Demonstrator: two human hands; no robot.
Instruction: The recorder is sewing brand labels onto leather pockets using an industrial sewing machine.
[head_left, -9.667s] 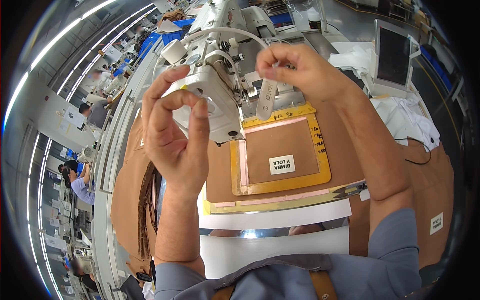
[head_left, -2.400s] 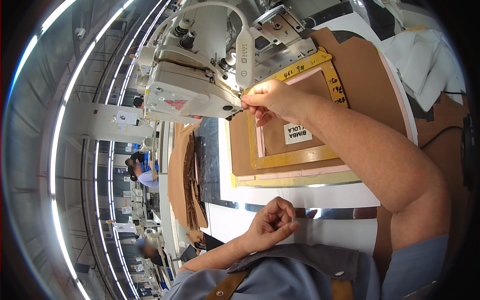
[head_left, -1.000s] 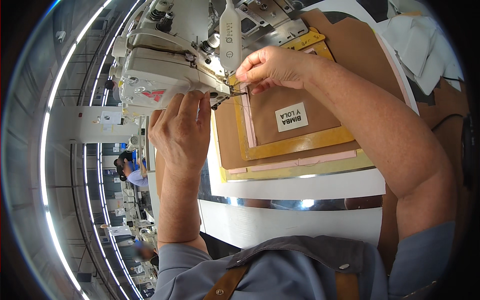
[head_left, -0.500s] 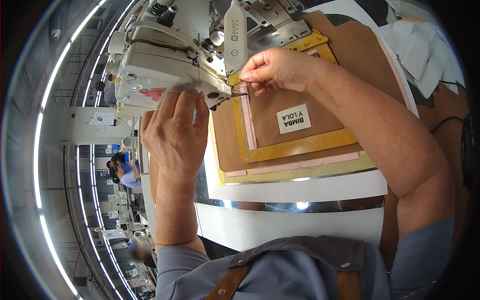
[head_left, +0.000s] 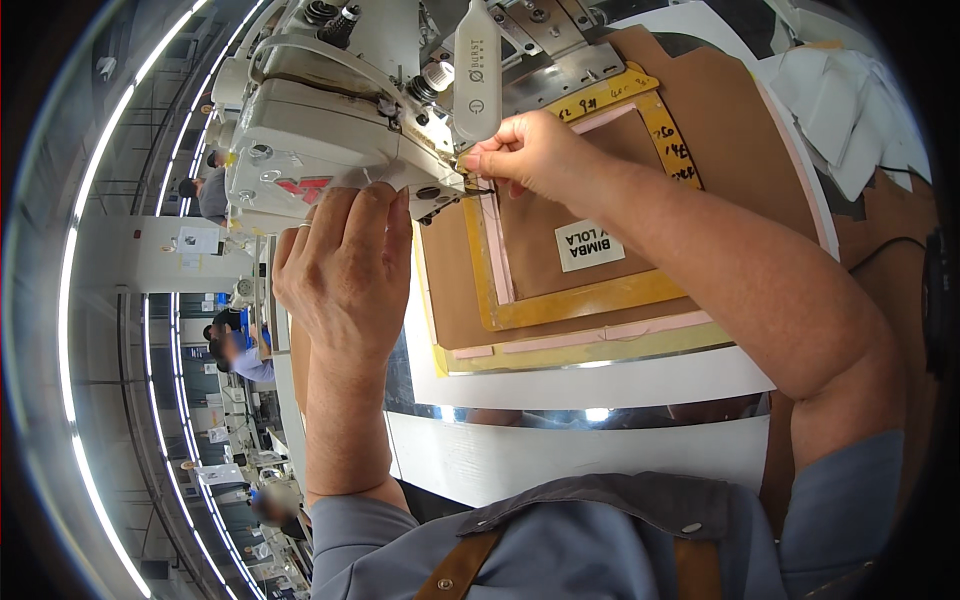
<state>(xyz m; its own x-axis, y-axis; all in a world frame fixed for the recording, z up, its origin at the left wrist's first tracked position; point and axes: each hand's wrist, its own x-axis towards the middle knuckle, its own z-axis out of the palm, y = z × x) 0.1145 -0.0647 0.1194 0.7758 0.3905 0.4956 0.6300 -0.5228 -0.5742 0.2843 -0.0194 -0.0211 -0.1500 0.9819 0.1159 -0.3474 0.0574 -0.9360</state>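
At the lower left of the white sewing machine head (head_left: 310,140), my left hand (head_left: 340,265) has bent fingers drawn together at the tips; what they hold is too fine to make out. My right hand (head_left: 525,160) pinches beside the needle area (head_left: 468,185), where fine thread shows, its held item unclear. A pale lamp housing (head_left: 477,70) hangs just above it. Below lie a yellow template frame (head_left: 560,310) with pink strips, a brown panel (head_left: 550,200) inside it and a white label (head_left: 589,245) on that panel.
A steel bracket (head_left: 555,85) sits behind the template. Brown sheet material (head_left: 880,290) and white folded material (head_left: 820,120) lie at the right. A white sheet (head_left: 580,455) spans the front. Other people (head_left: 235,355) sit at machines along the left.
Since 2.4 seconds ago, my left hand has risen from near my body to the machine head. Over the last second it shifted slightly left, while my right hand moved slightly down at the needle area.
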